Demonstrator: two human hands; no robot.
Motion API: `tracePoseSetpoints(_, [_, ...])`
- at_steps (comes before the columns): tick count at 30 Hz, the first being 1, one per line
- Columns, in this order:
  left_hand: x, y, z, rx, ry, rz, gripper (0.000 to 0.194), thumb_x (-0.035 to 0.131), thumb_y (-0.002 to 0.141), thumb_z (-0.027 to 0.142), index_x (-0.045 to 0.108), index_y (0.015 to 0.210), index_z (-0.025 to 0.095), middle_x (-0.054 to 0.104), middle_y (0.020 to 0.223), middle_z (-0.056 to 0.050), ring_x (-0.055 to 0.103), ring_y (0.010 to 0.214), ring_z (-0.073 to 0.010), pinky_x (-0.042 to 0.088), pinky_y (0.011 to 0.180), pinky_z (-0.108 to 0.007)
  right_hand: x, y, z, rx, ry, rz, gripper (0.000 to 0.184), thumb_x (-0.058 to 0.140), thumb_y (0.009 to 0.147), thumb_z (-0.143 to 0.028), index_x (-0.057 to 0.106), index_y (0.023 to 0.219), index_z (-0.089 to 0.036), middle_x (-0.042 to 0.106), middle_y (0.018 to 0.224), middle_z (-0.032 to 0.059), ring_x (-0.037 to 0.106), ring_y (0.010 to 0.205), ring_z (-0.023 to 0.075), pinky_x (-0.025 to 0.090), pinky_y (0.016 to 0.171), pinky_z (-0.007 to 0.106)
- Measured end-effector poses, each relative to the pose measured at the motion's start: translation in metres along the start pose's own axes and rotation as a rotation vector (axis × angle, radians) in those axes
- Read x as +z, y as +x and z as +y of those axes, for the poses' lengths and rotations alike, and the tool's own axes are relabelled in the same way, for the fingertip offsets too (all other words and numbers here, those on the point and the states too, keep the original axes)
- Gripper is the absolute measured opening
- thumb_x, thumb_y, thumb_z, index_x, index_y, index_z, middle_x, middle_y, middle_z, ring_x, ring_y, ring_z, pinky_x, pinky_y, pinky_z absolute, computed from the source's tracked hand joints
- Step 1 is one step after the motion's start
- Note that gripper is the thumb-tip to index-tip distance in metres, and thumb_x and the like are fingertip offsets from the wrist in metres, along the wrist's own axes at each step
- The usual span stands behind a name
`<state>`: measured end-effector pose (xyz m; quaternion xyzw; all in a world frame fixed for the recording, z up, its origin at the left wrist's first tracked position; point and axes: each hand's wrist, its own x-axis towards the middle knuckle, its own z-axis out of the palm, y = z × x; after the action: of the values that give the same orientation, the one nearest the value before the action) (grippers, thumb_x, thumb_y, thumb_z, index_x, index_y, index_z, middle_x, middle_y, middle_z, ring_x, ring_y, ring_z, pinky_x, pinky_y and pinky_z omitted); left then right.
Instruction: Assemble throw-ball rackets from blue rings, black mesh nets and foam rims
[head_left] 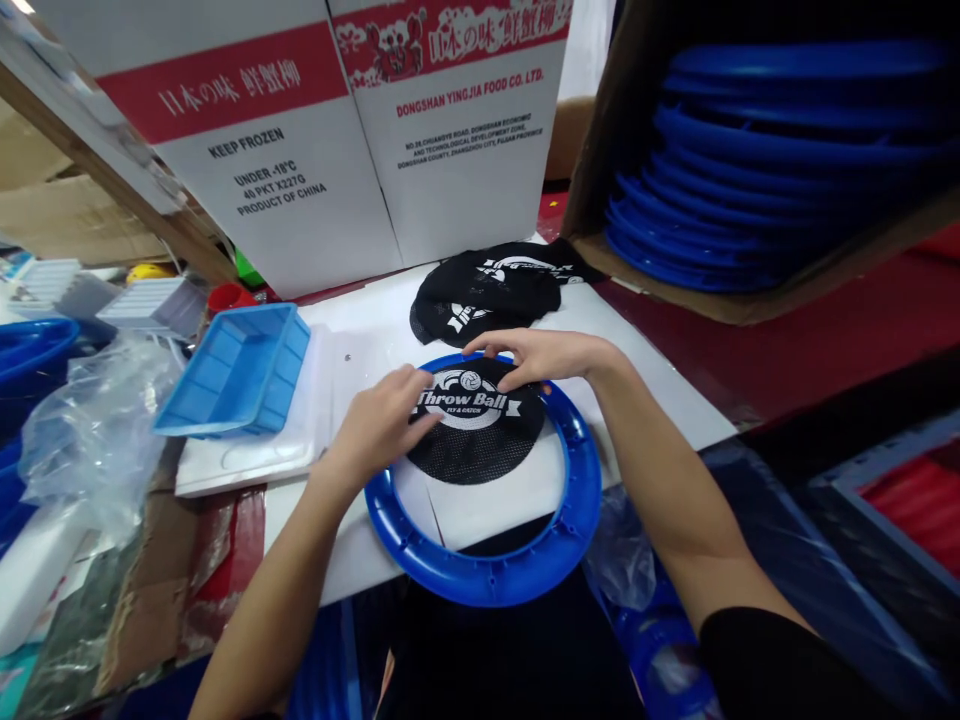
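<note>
Left hand [384, 418]: half-curled | right hand [536, 354]: curled, turned inward

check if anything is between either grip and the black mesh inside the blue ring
Nothing visible: the left grip and right grip both have fingers at the black mesh. Other black cloths lie beyond the blue ring, not in between.

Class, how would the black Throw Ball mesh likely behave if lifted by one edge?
The black mesh would probably sag, since the similar black pieces behind it look rumpled. It is likely light: it looks thin, with fine holes.
</note>
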<state>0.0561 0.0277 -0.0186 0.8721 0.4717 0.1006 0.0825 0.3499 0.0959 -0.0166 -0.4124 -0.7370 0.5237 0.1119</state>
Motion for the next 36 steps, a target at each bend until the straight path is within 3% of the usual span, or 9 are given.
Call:
tracePoseSetpoints(3, [0.011, 0.001, 0.009, 0.294, -0.014, -0.227, 0.033, 0.077, 0.096, 0.04, 0.063, 0.118, 0.021, 0.067, 0.124, -0.01, 0.067, 0.113, -0.0294, 0.051, 0.091, -0.038, -0.006, -0.004, 0.001, 0.023, -0.021, -0.088, 0.081, 0.081, 0.079, -0.025, 0.053, 0.155, -0.031, 0.059, 0.137, 0.0089, 0.06, 0.061, 0.008, 0.048, 0.042, 0.022])
tracePoseSetpoints(7, [0.015, -0.002, 0.02, 0.302, -0.121, -0.421, 0.043, 0.085, 0.088, 0.047, 0.068, 0.117, 0.021, 0.07, 0.115, -0.008, 0.068, 0.106, -0.0278, 0.049, 0.086, -0.035, -0.015, -0.01, 0.004, 0.053, 0.009, -0.245, 0.085, 0.085, 0.085, -0.034, 0.046, 0.16, -0.028, 0.068, 0.114, 0.0042, 0.059, 0.05, 0.0067, 0.048, 0.043, 0.023])
tracePoseSetpoints(14, [0.015, -0.008, 0.044, 0.425, -0.431, -0.677, 0.016, 0.075, 0.097, 0.037, 0.071, 0.103, 0.023, 0.073, 0.095, 0.0, 0.067, 0.085, -0.0181, 0.045, 0.073, -0.028, -0.018, -0.014, 0.004, 0.127, 0.002, -0.432, 0.08, 0.088, 0.081, -0.059, 0.058, 0.141, -0.016, 0.062, 0.069, -0.0083, 0.056, 0.043, 0.0085, 0.034, 0.037, 0.019])
tracePoseSetpoints(17, [0.023, -0.005, 0.046, 0.351, -0.453, -0.563, 0.015, 0.065, 0.104, 0.036, 0.07, 0.108, 0.021, 0.074, 0.097, -0.002, 0.068, 0.088, -0.0184, 0.049, 0.078, -0.029, -0.015, -0.011, 0.002, 0.17, -0.051, -0.446, 0.071, 0.084, 0.082, -0.065, 0.064, 0.126, -0.013, 0.062, 0.06, -0.0076, 0.055, 0.04, 0.0094, 0.029, 0.035, 0.02])
tracePoseSetpoints(21, [0.036, 0.002, 0.032, 0.146, -0.09, -0.235, 0.024, 0.059, 0.107, 0.036, 0.067, 0.12, 0.018, 0.071, 0.117, -0.011, 0.07, 0.1, -0.0257, 0.054, 0.082, -0.036, -0.004, -0.002, -0.002, 0.252, -0.195, -0.429, 0.048, 0.081, 0.088, -0.056, 0.065, 0.107, -0.015, 0.061, 0.054, -0.0072, 0.053, 0.038, 0.0102, 0.027, 0.038, 0.021])
tracePoseSetpoints(24, [0.042, 0.007, 0.019, 0.159, 0.112, -0.1, 0.036, 0.064, 0.105, 0.045, 0.066, 0.127, 0.017, 0.066, 0.132, -0.016, 0.066, 0.112, -0.0322, 0.056, 0.092, -0.044, 0.001, 0.0, -0.004, 0.282, -0.288, -0.391, 0.034, 0.079, 0.091, -0.047, 0.063, 0.097, -0.017, 0.06, 0.054, -0.0066, 0.052, 0.04, 0.0102, 0.029, 0.043, 0.023])
tracePoseSetpoints(28, [0.04, 0.006, 0.015, 0.198, 0.202, -0.117, 0.043, 0.061, 0.106, 0.049, 0.063, 0.133, 0.015, 0.065, 0.133, -0.018, 0.064, 0.113, -0.0333, 0.055, 0.096, -0.046, -0.005, -0.01, -0.003, 0.231, -0.339, -0.279, 0.026, 0.078, 0.089, -0.04, 0.061, 0.09, -0.019, 0.061, 0.063, -0.0041, 0.056, 0.053, 0.0124, 0.036, 0.053, 0.026])
tracePoseSetpoints(33, [0.027, 0.0, 0.016, 0.039, 0.178, -0.204, 0.046, 0.063, 0.103, 0.05, 0.059, 0.131, 0.014, 0.068, 0.125, -0.018, 0.068, 0.107, -0.0322, 0.055, 0.086, -0.04, -0.01, -0.014, 0.003, 0.119, -0.455, 0.035, 0.039, 0.085, 0.079, -0.044, 0.061, 0.101, -0.021, 0.064, 0.081, 0.0002, 0.055, 0.071, 0.017, 0.038, 0.064, 0.03])
tracePoseSetpoints(36, [0.022, 0.0, 0.01, -0.051, 0.04, -0.261, 0.048, 0.067, 0.1, 0.049, 0.057, 0.131, 0.015, 0.073, 0.109, -0.014, 0.07, 0.095, -0.0296, 0.053, 0.079, -0.038, -0.003, -0.006, 0.005, 0.129, -0.528, 0.064, 0.045, 0.085, 0.077, -0.041, 0.063, 0.11, -0.021, 0.065, 0.09, 0.0032, 0.057, 0.076, 0.0201, 0.038, 0.066, 0.032])
